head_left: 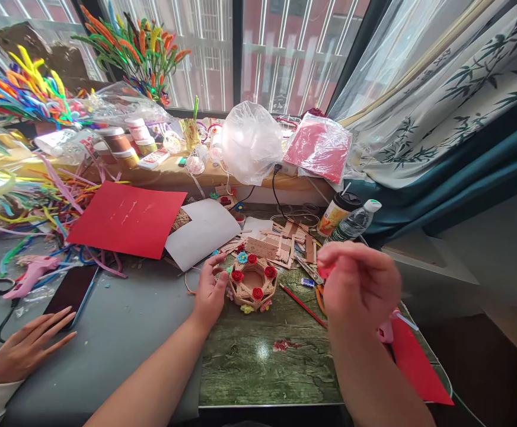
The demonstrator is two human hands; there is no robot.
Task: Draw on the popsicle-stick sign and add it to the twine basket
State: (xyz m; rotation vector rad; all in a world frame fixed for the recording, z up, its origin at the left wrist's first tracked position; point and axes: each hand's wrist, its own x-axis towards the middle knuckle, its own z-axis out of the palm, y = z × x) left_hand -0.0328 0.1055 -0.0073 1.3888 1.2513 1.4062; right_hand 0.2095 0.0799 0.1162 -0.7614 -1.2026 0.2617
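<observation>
A small twine-wrapped craft-stick basket (235, 295), many-sided and with a hollow centre, rests on the green marbled table. Red roses sit around its top, and a blue flower and paler flowers decorate its sides. My left hand (209, 293) is at the basket's left side, thumb and fingers curled against it. Raised to the right of it, my right hand (360, 284) is closed in a pinch. A bit of red (325, 268) shows at its fingertips, mostly hidden, so its kind cannot be made out. A red pencil (303, 305) lies between the basket and this hand.
Craft sticks (285, 246), scissors (308, 270), a drink cup (336, 212) and a water bottle (356, 219) stand or lie behind. Another person's hand (29, 344) touches a phone (72, 293) at left. Red sheets (127, 219) and a pink glue gun (31, 276) are nearby.
</observation>
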